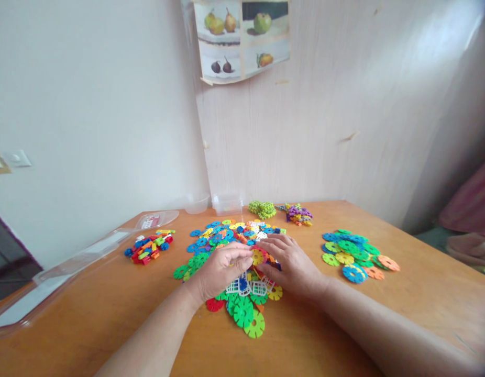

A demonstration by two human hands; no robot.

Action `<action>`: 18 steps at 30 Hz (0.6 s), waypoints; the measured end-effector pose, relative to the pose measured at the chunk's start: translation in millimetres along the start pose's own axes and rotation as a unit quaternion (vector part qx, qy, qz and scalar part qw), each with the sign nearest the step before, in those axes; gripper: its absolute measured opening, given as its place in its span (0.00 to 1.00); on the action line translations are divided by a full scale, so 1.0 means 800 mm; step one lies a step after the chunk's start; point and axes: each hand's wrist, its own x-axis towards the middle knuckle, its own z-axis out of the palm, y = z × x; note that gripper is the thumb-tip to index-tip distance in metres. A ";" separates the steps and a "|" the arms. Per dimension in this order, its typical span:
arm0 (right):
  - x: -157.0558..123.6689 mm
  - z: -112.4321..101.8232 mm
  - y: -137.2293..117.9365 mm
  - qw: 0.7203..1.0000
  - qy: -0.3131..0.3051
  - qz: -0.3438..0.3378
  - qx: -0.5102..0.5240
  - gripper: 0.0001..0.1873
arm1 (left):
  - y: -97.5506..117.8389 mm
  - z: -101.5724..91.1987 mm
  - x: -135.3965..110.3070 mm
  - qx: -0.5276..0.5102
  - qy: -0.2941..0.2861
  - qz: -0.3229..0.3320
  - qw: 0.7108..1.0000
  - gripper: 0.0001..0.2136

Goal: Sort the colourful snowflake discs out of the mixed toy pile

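A mixed heap of flat plastic pieces lies in the middle of the table. My left hand (222, 266) is at its left side, with thumb and fingertips drawn together; whatever they may hold is hidden. Just beyond those fingertips is a yellow notched disc (257, 256); contact is unclear. My right hand (291, 264) rests over the heap's right side, fingers stretched out and thumb apart. Below and between the hands are white lattice pieces (259, 288), green notched discs (243, 312) and a red disc (215, 305). Blue discs (202, 242) are spread behind my left hand.
Small coloured blocks (150, 247) are piled at left. Blue, green and orange discs (350, 246) form another pile at right. Lime pieces (262, 209) and purple pieces (299, 213) sit at the back, near clear containers (228, 204). A clear lid (157, 219) lies back left.
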 end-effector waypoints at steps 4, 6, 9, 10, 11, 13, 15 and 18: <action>0.002 -0.001 -0.010 1.000 -0.013 -0.007 0.014 0.23 | 0.005 -0.001 -0.003 -0.070 -0.022 -0.027 0.997 0.18; 0.002 0.000 -0.013 1.000 -0.023 0.000 0.010 0.22 | 0.008 -0.001 -0.005 -0.105 -0.032 -0.045 0.993 0.19; 0.003 -0.002 -0.014 0.999 -0.034 0.015 -0.011 0.20 | 0.009 0.000 -0.008 -0.160 -0.049 -0.078 0.983 0.21; 0.003 -0.005 -0.012 0.999 -0.037 0.023 -0.022 0.19 | 0.007 0.000 -0.009 -0.168 -0.049 -0.084 0.981 0.22; 0.003 -0.008 -0.009 0.998 -0.041 0.035 -0.035 0.19 | 0.004 -0.001 -0.009 -0.164 -0.042 -0.084 0.982 0.22; 0.002 -0.019 0.004 0.994 -0.046 0.078 -0.064 0.18 | -0.003 -0.003 -0.009 -0.123 -0.006 -0.074 0.990 0.20; -0.001 -0.031 0.024 0.985 -0.046 0.136 -0.093 0.18 | -0.011 -0.007 -0.007 -0.049 0.041 -0.062 0.996 0.18; -0.012 -0.051 0.063 0.965 -0.046 0.223 -0.132 0.18 | -0.024 -0.015 -0.003 0.055 0.087 -0.050 0.994 0.16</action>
